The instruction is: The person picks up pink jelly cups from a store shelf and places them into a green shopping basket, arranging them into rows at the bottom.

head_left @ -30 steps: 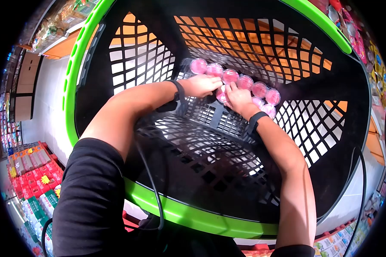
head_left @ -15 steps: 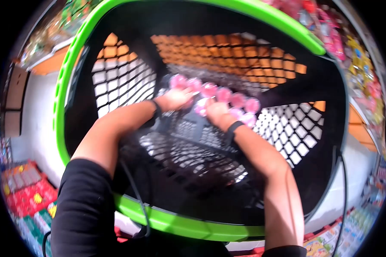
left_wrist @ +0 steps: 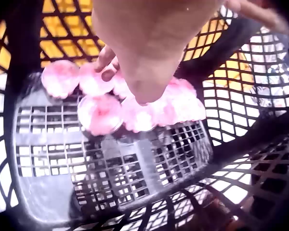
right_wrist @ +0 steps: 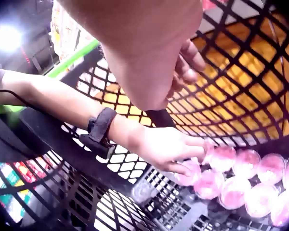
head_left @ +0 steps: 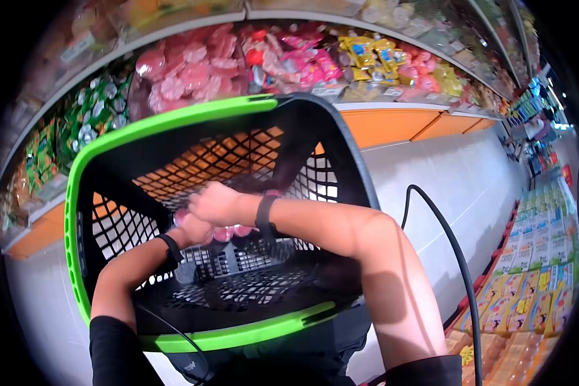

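Note:
Several pink, round, clear-topped cups (right_wrist: 233, 192) stand in rows on the mesh floor of a black shopping basket (head_left: 321, 128) with a green handle (head_left: 174, 122). My left hand (head_left: 196, 229) reaches down to the end of the rows. Its extended fingers (right_wrist: 195, 147) touch the pink cups, with the thumb over an end cup (right_wrist: 189, 174); the wrist hides part of this in the left wrist view. My right hand (head_left: 215, 202) is raised above the cups, near the left hand. Its fingers (right_wrist: 190, 60) are loosely curled, with nothing between them.
Behind the basket, a shelf holds pink packets (head_left: 196, 71), yellow packets (head_left: 370, 55) and green packets (head_left: 96, 103). Stacked boxes (head_left: 527, 283) stand at the right. A black cable (head_left: 450, 238) hangs beside the right arm.
The right hand has lifted off the cups and come up beside the left, which stays at the cups. The head view has swung, so the basket sits lower left and the shelf shows.

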A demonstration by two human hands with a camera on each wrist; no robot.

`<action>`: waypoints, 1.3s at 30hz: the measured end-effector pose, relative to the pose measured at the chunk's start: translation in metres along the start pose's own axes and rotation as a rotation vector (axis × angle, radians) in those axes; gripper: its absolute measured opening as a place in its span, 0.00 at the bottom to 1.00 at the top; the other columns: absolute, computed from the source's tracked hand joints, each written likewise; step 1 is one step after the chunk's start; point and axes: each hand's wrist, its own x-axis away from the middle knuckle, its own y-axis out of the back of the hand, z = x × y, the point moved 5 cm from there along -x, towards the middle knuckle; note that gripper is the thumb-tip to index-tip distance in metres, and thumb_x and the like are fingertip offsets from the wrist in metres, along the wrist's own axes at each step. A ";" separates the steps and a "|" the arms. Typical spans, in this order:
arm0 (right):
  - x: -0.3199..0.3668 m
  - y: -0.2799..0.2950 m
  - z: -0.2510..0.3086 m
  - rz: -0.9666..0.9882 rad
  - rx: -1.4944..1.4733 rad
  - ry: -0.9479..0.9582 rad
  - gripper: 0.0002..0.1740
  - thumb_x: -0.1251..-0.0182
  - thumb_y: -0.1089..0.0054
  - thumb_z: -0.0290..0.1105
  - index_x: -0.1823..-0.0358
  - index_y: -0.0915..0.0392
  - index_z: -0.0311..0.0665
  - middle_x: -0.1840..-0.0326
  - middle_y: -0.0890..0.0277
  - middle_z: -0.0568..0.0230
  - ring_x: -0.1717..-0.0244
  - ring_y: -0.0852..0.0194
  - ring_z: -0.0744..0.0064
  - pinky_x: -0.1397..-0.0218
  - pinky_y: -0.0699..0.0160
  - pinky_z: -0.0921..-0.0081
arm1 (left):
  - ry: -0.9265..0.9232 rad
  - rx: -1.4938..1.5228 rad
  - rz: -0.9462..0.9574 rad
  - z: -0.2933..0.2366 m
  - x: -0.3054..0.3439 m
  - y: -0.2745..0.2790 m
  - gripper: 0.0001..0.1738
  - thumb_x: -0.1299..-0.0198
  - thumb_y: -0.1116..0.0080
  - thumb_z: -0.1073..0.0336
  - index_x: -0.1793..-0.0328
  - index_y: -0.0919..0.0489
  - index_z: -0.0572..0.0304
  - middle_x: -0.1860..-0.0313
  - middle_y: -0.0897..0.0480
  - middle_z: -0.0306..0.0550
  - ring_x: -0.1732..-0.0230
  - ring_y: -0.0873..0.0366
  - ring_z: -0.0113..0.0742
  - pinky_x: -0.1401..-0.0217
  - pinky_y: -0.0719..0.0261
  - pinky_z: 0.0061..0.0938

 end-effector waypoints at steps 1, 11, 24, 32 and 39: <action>-0.003 0.027 0.000 -0.131 0.055 0.061 0.07 0.50 0.43 0.31 0.68 0.26 0.41 0.64 0.26 0.65 0.62 0.22 0.67 0.61 0.28 0.70 | -0.086 -0.062 -0.214 -0.016 0.002 0.032 0.21 0.44 0.51 0.62 0.45 0.24 0.58 0.45 0.24 0.58 0.41 0.30 0.53 0.42 0.30 0.42; -0.018 0.161 -0.130 -0.416 0.077 -0.506 0.08 0.47 0.46 0.33 0.71 0.22 0.36 0.66 0.21 0.53 0.62 0.21 0.53 0.58 0.22 0.58 | -0.149 -0.252 -0.757 -0.066 0.003 0.266 0.12 0.49 0.37 0.65 0.67 0.30 0.58 0.68 0.28 0.48 0.66 0.28 0.46 0.64 0.30 0.35; -0.013 0.161 -0.170 -0.617 0.270 -0.408 0.15 0.52 0.43 0.29 0.60 0.26 0.31 0.57 0.27 0.50 0.56 0.27 0.51 0.51 0.28 0.57 | 0.708 -0.291 -0.910 0.032 -0.058 0.289 0.37 0.39 0.54 0.47 0.33 0.37 0.71 0.31 0.37 0.64 0.27 0.46 0.58 0.29 0.50 0.59; -0.057 0.150 -0.279 -0.254 0.468 -0.603 0.23 0.39 0.51 0.31 0.41 0.28 0.49 0.37 0.34 0.50 0.35 0.38 0.46 0.33 0.41 0.51 | 0.891 -0.223 -0.511 0.025 -0.056 0.294 0.41 0.38 0.64 0.45 0.25 0.50 0.65 0.23 0.49 0.55 0.22 0.57 0.50 0.23 0.63 0.52; -0.066 0.132 -0.299 -0.318 0.401 -0.553 0.21 0.41 0.48 0.32 0.45 0.25 0.47 0.43 0.28 0.49 0.40 0.33 0.44 0.36 0.38 0.49 | 0.839 -0.020 -0.610 0.031 -0.057 0.290 0.40 0.40 0.64 0.46 0.26 0.47 0.64 0.26 0.45 0.58 0.24 0.52 0.52 0.24 0.62 0.54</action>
